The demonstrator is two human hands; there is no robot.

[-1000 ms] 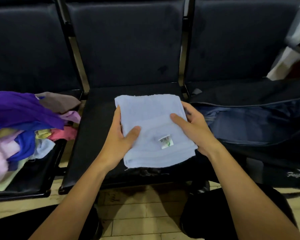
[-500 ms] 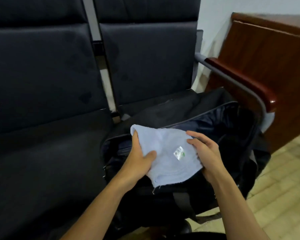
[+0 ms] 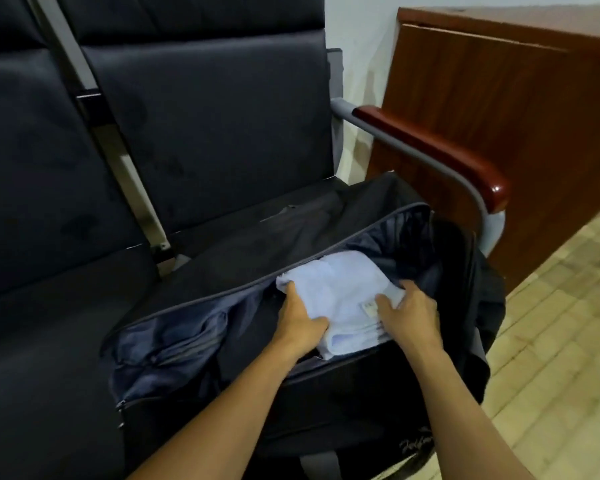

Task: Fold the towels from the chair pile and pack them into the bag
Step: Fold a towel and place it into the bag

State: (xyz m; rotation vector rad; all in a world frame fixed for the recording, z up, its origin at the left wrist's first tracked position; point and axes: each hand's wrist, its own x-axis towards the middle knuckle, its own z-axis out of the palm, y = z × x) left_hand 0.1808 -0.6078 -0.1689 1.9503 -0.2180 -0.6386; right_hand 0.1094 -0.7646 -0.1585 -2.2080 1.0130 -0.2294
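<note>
- The folded light-blue towel [image 3: 336,289] lies in the open mouth of the black duffel bag [image 3: 343,403], towards the right half of the opening, and the bag sits on the dark seat [image 3: 49,341] of a row of chairs.
- The left hand [image 3: 297,320] holds the towel at its left edge, thumb on top and fingers curled under (the fingertips are hidden below the cloth).
- The right hand [image 3: 407,315] holds the right near corner, fingers curled over the top, just beside the small label [image 3: 368,305].
- So each grip is closed on the towel, one on each side, and the towel lies between them; its folded layers show at the near edge.
- The long axis of the towel seems to run from near to far, across the long axis of the bag; the free space of the bag lies to the left of the towel, where the grey lining [image 3: 174,337] is loose.
- In my judgement the coming move is to press the towel down flat and let it go; both hands are equally near.
- I cannot see the bottom of the bag, and I cannot tell if other towels are below this one.
- The chair pile is not in view, and the printed logo [image 3: 417,445] on the bag is partly cut off.
- A wooden armrest [image 3: 430,150] and a brown cabinet [image 3: 499,81] stand at the right, well apart from the hands.
</note>
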